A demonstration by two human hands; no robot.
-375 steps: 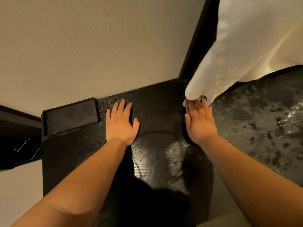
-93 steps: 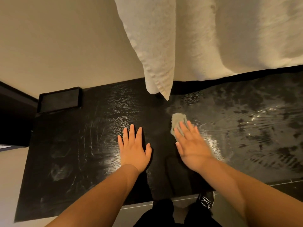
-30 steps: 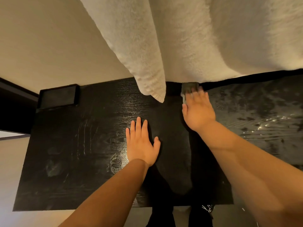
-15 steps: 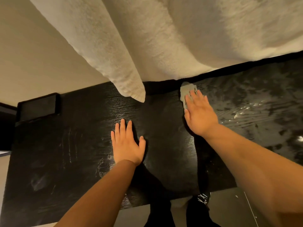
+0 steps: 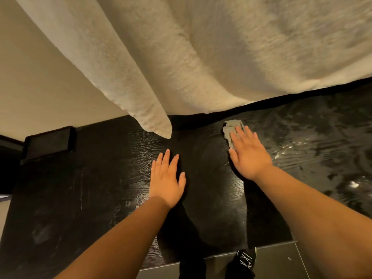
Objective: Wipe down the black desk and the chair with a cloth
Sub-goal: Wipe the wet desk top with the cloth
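Grey cloth [image 5: 231, 128] crumpled on desk [image 5: 100, 178].

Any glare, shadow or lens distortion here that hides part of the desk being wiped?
Head view: dim, warm light; glare streaks on the glossy desk right of the right hand; the person's shadow darkens the desk below the left hand; wide-angle bending at the frame edges; cloth and both hands are sharp, the hanging white fabric blurs toward the upper right.

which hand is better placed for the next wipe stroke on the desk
Likely right. The right hand presses the grey cloth flat on the black desk; the left hand lies bare on it, apart from the cloth.
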